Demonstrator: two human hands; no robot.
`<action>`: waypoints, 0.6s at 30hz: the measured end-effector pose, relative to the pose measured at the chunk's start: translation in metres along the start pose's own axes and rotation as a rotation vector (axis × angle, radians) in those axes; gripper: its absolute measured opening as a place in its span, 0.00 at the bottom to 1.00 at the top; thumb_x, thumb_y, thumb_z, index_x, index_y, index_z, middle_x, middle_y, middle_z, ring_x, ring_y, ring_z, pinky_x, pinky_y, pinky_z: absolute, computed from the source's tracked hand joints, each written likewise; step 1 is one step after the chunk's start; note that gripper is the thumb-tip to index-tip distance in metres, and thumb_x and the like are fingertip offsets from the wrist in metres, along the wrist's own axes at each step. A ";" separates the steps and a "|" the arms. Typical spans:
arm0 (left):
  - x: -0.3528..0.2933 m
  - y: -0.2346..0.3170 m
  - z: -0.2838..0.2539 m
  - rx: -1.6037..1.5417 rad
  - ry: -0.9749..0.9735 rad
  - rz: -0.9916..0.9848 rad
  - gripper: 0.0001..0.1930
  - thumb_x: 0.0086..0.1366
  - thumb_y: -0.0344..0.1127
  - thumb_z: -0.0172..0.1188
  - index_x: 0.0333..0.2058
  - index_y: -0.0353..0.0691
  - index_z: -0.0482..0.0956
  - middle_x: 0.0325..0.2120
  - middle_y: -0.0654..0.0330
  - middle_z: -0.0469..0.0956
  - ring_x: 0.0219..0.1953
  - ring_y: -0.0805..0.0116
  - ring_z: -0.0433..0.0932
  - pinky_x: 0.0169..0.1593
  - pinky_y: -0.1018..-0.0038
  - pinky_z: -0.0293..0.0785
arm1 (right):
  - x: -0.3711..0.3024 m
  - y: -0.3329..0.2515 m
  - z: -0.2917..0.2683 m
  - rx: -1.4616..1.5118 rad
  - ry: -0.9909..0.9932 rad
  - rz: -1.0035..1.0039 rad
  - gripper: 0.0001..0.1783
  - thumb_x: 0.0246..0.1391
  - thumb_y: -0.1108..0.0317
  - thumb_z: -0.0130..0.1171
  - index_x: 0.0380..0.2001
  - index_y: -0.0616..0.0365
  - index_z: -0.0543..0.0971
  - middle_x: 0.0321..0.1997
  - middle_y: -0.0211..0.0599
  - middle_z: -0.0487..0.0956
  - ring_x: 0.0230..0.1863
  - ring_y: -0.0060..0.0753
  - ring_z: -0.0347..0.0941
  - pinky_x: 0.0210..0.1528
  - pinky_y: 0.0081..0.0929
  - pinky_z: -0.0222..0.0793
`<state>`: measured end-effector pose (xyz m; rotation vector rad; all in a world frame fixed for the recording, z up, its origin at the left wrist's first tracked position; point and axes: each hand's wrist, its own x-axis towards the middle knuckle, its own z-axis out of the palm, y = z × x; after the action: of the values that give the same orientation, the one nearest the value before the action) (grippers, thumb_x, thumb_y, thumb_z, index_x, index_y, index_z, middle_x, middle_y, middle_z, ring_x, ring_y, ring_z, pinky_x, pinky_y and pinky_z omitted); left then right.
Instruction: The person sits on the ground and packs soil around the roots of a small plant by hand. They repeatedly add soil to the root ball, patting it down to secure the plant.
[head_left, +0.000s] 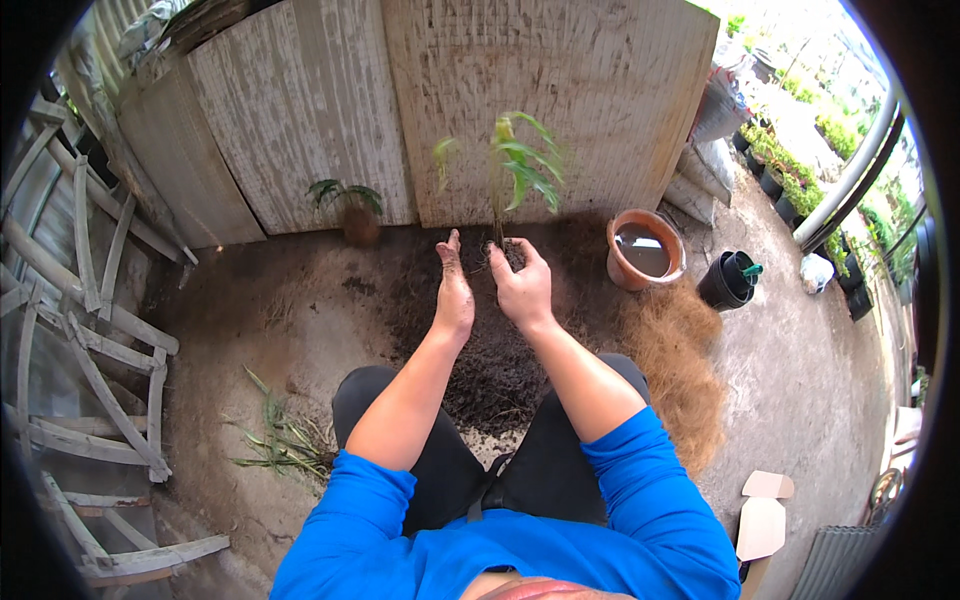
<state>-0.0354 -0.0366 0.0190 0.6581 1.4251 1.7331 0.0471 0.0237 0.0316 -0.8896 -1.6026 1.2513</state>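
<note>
Now, R hand [522,287] gripping seedling [515,165], L hand [453,290] open

i can't see the seedling's [520,170] roots; my right hand [522,288] covers its base. the small potted plant [352,210] by the boards is blurred, and the cardboard box [762,520] is cut off below.

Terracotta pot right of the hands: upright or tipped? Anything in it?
Upright. The terracotta pot stands on the ground with its round mouth facing up, and a level, reflective surface inside looks like water. How deep it is cannot be told.
</note>
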 end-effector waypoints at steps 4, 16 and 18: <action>-0.001 0.002 -0.003 0.003 0.005 0.002 0.44 0.52 0.73 0.22 0.58 0.44 0.53 0.58 0.53 0.51 0.61 0.59 0.46 0.58 0.59 0.44 | 0.009 0.001 -0.008 0.073 0.002 -0.027 0.15 0.48 0.62 0.57 0.30 0.65 0.72 0.18 0.27 0.70 0.21 0.15 0.61 0.24 0.17 0.59; -0.005 -0.011 0.008 0.154 -0.079 0.400 0.38 0.60 0.64 0.27 0.55 0.35 0.57 0.54 0.53 0.59 0.57 0.62 0.56 0.57 0.67 0.49 | 0.003 -0.002 -0.009 0.610 -0.133 0.321 0.10 0.53 0.64 0.49 0.30 0.60 0.74 0.28 0.31 0.74 0.30 0.20 0.69 0.35 0.19 0.65; -0.006 -0.014 0.010 0.143 -0.072 0.447 0.38 0.60 0.63 0.29 0.54 0.32 0.57 0.53 0.50 0.59 0.57 0.61 0.56 0.58 0.68 0.49 | -0.002 -0.008 -0.009 0.625 -0.136 0.316 0.11 0.53 0.63 0.49 0.30 0.60 0.74 0.27 0.30 0.74 0.29 0.20 0.69 0.34 0.19 0.65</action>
<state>-0.0207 -0.0349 0.0083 1.1768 1.4363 1.9278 0.0558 0.0231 0.0401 -0.6725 -1.0748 1.9267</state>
